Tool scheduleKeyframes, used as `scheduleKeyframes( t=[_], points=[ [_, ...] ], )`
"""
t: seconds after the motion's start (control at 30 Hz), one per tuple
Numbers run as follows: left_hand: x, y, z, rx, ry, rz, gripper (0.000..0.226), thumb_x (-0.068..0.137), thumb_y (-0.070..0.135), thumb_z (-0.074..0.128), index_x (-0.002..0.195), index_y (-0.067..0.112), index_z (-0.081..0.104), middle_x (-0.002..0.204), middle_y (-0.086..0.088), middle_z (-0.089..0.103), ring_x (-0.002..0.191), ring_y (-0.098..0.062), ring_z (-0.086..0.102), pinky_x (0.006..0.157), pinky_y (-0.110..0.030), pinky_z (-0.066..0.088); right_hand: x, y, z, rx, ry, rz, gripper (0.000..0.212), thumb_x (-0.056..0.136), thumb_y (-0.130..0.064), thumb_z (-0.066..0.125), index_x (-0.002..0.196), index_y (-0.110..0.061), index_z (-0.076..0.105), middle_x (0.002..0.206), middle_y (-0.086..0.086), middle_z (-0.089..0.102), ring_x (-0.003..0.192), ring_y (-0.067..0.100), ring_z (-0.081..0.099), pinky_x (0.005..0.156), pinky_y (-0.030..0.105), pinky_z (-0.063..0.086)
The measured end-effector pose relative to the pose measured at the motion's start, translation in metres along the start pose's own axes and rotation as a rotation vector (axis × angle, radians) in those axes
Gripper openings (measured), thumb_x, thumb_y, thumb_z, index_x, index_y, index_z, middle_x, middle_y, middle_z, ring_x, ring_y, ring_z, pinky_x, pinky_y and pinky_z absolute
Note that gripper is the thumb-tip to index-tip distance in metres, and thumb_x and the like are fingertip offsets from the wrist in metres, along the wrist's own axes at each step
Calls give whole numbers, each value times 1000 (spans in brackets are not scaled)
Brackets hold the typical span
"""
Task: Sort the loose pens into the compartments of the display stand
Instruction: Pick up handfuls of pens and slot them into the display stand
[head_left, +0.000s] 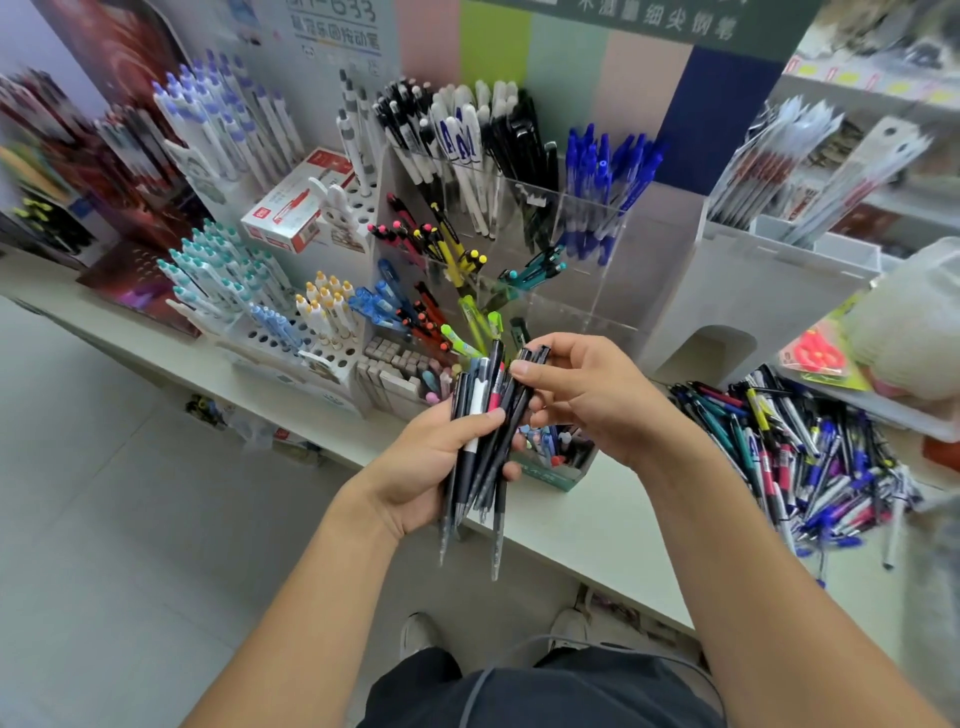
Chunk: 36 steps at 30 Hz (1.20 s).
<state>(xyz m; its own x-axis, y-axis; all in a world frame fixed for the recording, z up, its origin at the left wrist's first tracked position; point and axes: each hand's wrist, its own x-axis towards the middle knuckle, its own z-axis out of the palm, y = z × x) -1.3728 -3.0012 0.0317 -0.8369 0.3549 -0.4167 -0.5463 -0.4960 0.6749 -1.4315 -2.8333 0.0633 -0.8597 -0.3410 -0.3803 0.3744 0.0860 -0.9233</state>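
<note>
My left hand (436, 457) grips a bundle of pens (480, 441), mostly black with one pink and one white, their tips pointing down. My right hand (587, 389) pinches the top end of a black pen (530, 364) from that bundle between thumb and fingers. Both hands hover in front of the clear acrylic display stand (587, 249), whose compartments hold black, white, blue, yellow, pink and green pens; some right-hand compartments look empty. A large pile of loose pens (800, 457) lies on the counter to the right.
A white peg-hole stand (291, 332) with teal and yellow-capped pens is at left, with a red-and-white box (291, 218) behind it. A small green box (556, 462) of pens sits under my hands. The counter edge (597, 582) runs diagonally; white shelving stands at right.
</note>
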Motion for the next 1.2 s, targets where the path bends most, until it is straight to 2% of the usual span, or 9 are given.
scheduleKeyframes(
  t=[0.13,0.27,0.4,0.6,0.83,1.0,1.07,1.1,1.2],
  points=[
    [1,-3,-4,32,110,32,38,98,2,56,134,-10,51,109,-23,62,84,-21,63,64,-32,56,-4,-3,-8,-2,22,4,4,95,-2,64,92,-3,62,64,7,64,51,11,59,51,20,53],
    [-1,-3,-4,91,152,39,25,96,1,58,120,-5,59,91,-14,70,77,-19,66,61,-29,57,-6,-6,-8,-79,-2,30,4,94,1,65,91,-2,64,70,14,66,50,13,56,46,19,47],
    [-2,-4,-4,154,146,41,21,97,2,57,118,-2,62,98,-16,71,79,-21,69,65,-30,59,-5,-3,-2,-218,6,42,10,94,-1,66,104,0,65,60,10,61,45,13,52,43,19,44],
    [1,-7,-4,156,127,72,24,96,-2,58,120,1,62,101,-20,72,84,-27,71,76,-35,61,-6,-2,2,-236,23,89,12,89,-3,72,95,8,69,66,16,63,44,9,54,44,17,47],
    [0,-7,-5,116,155,55,23,98,2,58,121,0,60,104,-24,72,89,-34,72,80,-42,62,-3,-6,-6,-269,-32,100,12,95,-4,66,92,7,69,57,5,63,46,8,54,45,16,45],
    [-1,-2,-18,275,199,37,19,100,7,58,116,-2,60,102,-16,72,94,-39,69,89,-52,56,-1,-13,-28,-169,-19,53,12,96,-6,65,99,6,65,78,19,55,55,12,47,43,15,39],
    [-2,-1,-18,297,188,14,15,100,12,59,104,-2,59,89,-17,67,80,-32,67,79,-49,59,1,-17,-34,-107,-24,23,10,95,-6,65,99,4,65,85,21,57,56,11,47,43,15,39],
    [-4,-1,-16,280,181,14,16,100,15,59,97,0,55,78,-12,61,69,-24,63,67,-40,60,2,-18,-35,-96,-22,6,9,95,-5,64,99,4,65,86,21,59,56,10,48,43,14,39],
    [-2,-6,-15,175,165,21,27,93,22,66,107,12,46,63,3,38,49,-9,38,44,-20,40,5,-17,-36,-135,7,-33,7,96,0,62,101,3,67,77,12,61,52,8,49,42,14,40]
  ],
)
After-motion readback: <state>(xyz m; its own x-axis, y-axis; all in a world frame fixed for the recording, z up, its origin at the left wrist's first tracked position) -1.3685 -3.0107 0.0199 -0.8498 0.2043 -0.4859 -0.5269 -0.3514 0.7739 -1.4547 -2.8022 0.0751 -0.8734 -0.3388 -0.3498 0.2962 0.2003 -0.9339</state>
